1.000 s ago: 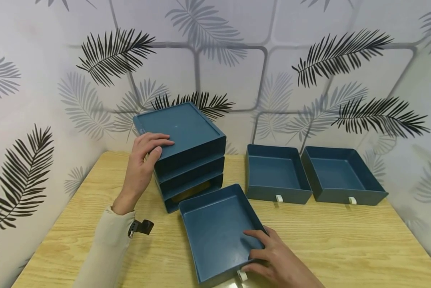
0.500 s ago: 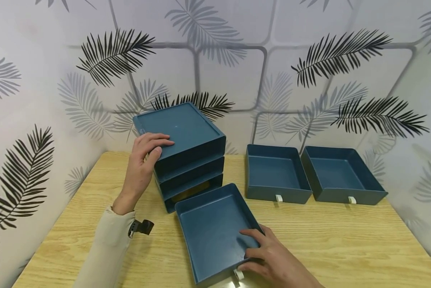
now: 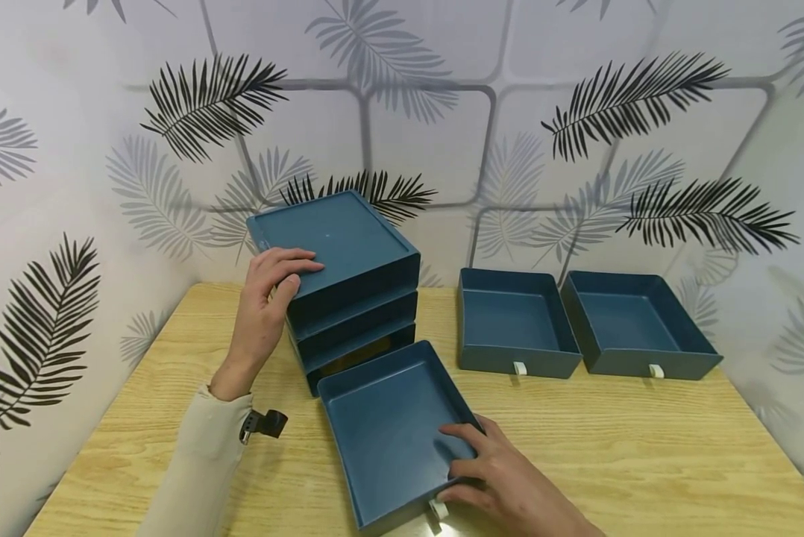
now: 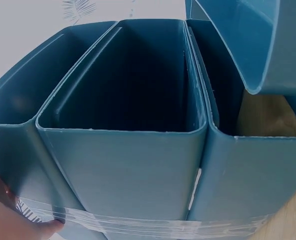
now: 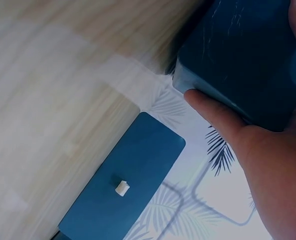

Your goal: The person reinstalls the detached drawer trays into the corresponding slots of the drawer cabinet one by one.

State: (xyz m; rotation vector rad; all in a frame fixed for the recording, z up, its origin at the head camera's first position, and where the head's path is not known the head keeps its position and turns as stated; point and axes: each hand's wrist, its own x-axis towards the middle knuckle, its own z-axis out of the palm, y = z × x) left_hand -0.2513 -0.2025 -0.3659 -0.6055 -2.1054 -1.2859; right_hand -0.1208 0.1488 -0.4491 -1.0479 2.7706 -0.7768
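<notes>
A dark blue three-slot drawer cabinet [image 3: 335, 239] stands at the table's left, its slots facing me. My left hand [image 3: 264, 321] rests on the left edge of its top, fingers lying on the surface. With my right hand [image 3: 499, 477] I grip a blue drawer [image 3: 388, 440] near its front right corner, several fingers inside and the thumb outside. The drawer's back edge is at the lowest slot; whether it touches cannot be told. In the left wrist view, the drawer [image 4: 282, 55] overhangs the end slot, where tan wood grain shows. A white tab [image 3: 438, 509] sits on the drawer's front.
Two more blue drawers [image 3: 509, 321] [image 3: 633, 324] stand side by side at the back right, with white tabs on their fronts. Clear tape [image 4: 152, 225] runs round the cabinet. The wood-grain table [image 3: 610, 455] meets leaf-patterned walls [image 3: 429, 149] at its back and sides.
My right hand has moved the drawer slightly left and toward the cabinet's lowest slot. The left hand, cabinet and other two drawers have stayed in place.
</notes>
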